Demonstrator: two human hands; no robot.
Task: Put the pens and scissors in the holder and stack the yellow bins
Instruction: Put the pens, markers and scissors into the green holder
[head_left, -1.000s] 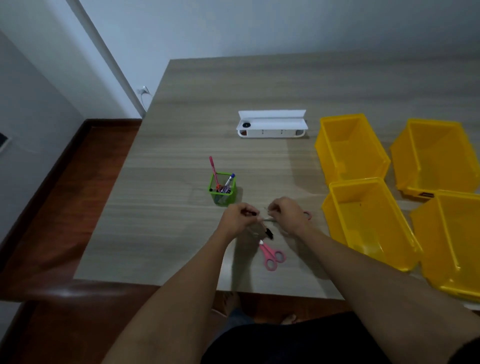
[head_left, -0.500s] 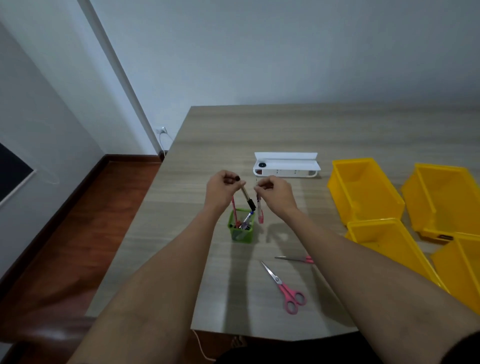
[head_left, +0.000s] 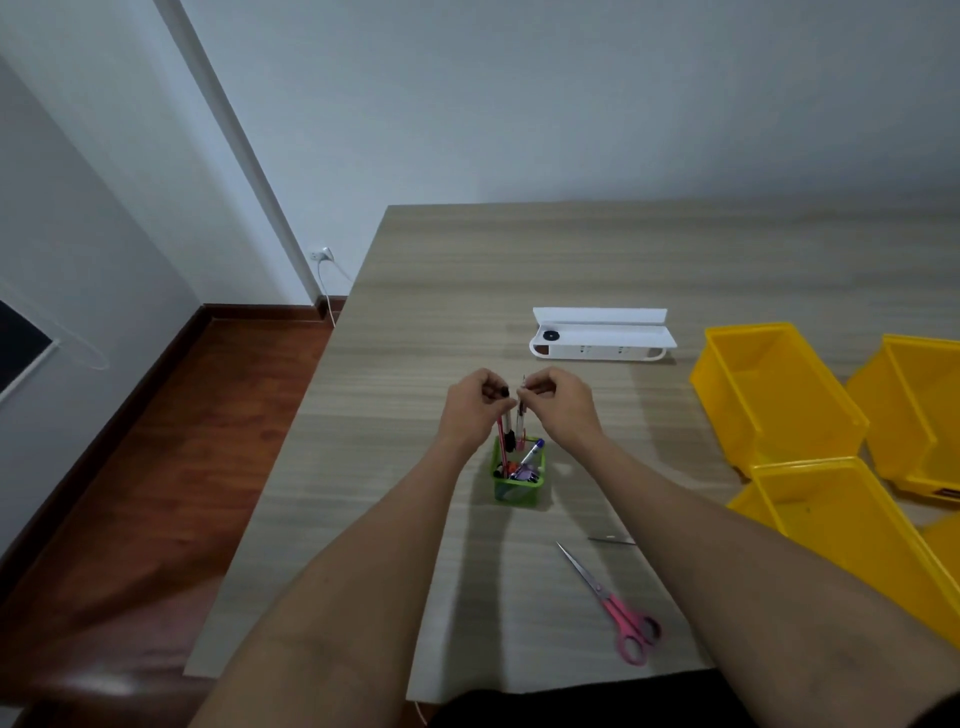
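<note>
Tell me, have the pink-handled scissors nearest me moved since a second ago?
Cannot tell: the pink-handled scissors appear farther from the green mesh pen holder, but the head camera itself moved.

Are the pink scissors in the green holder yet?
Out. The pink scissors lie flat on the table, nearer the person than the green holder.

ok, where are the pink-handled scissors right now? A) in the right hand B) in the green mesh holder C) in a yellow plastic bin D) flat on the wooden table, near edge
D: the pink-handled scissors lie flat on the wooden table, nearer than the green mesh holder, untouched by either hand.
</note>
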